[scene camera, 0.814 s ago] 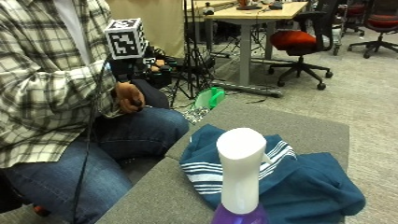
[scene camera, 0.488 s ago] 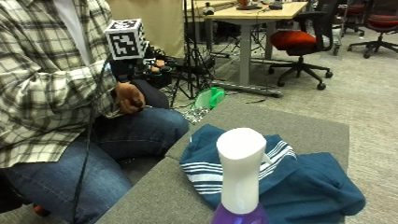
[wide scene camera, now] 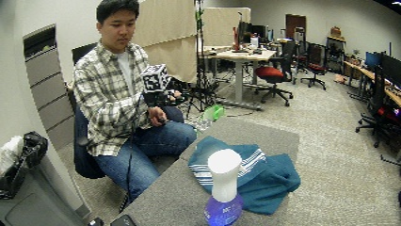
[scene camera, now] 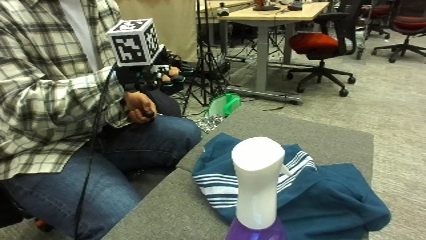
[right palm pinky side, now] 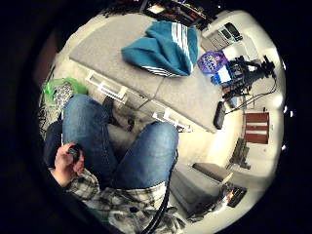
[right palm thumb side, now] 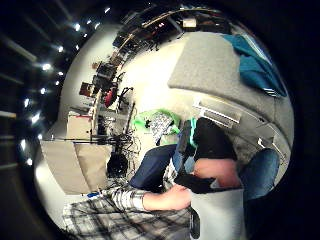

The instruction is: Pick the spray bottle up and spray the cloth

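A person in a plaid shirt (scene camera: 46, 95) and blue jeans (scene camera: 126, 160) sits on a chair at the side of a grey counter (scene camera: 313, 137). The gloved right hand (scene camera: 156, 77) is raised in front of the chest, well apart from the counter and touching nothing on it; whether its grip is spread or curled cannot be told. The bare left hand (scene camera: 140, 107) rests just above the thigh and is curled round a small dark object (scene camera: 149, 114), seen also from the little finger side palm view (right palm pinky side: 74, 152). The spray bottle (scene camera: 258, 192) stands upright on the near part of the counter, with a white spray head over a purple body (wide scene camera: 223, 211). Just behind it, and partly hidden by it, lies the cloth (scene camera: 313, 195), a crumpled teal garment with white stripes, spread over the middle of the counter. On the floor beside the counter's far edge, near the person's knees, sits a green bag (scene camera: 223, 105). Further back stand a wooden desk (scene camera: 279, 10) and a red office chair (scene camera: 319, 45).
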The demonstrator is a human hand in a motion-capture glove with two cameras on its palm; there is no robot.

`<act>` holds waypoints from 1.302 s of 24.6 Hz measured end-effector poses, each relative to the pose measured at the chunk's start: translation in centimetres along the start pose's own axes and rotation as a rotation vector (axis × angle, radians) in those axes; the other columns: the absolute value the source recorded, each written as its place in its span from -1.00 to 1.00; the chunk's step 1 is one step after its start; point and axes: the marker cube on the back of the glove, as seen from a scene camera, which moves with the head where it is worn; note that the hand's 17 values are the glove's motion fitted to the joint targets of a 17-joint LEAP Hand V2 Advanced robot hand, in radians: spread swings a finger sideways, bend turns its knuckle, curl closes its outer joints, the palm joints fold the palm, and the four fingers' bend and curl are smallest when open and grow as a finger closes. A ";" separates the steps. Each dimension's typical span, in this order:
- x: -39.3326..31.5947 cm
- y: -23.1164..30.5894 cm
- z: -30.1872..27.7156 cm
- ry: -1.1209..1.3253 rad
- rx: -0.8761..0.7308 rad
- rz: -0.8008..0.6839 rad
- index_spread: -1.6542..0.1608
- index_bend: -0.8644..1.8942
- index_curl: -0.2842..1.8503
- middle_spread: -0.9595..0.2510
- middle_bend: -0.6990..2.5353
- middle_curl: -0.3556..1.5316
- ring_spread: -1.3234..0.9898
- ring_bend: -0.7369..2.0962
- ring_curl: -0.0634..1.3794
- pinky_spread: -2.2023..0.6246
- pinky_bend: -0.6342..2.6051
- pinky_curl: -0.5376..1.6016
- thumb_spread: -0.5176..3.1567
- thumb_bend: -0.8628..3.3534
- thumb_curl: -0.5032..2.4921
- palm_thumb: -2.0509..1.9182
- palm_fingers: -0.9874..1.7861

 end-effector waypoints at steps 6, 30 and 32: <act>7.8 -0.3 -0.8 -0.031 0.074 0.157 0.45 -0.25 -0.52 0.58 -0.46 -0.44 0.30 -0.26 -0.69 0.70 -0.33 -0.35 -0.11 -0.50 -0.46 0.29 -0.21; 30.5 -11.3 -6.2 -0.306 0.440 0.436 0.54 -0.29 -0.50 0.59 -0.44 -0.35 0.28 -0.20 -0.59 0.71 -0.28 -0.29 -0.12 -0.57 -0.40 0.34 -0.21; 31.3 -12.1 -6.2 -0.335 0.445 0.426 0.54 -0.30 -0.50 0.60 -0.44 -0.35 0.28 -0.19 -0.58 0.71 -0.27 -0.29 -0.13 -0.57 -0.40 0.35 -0.21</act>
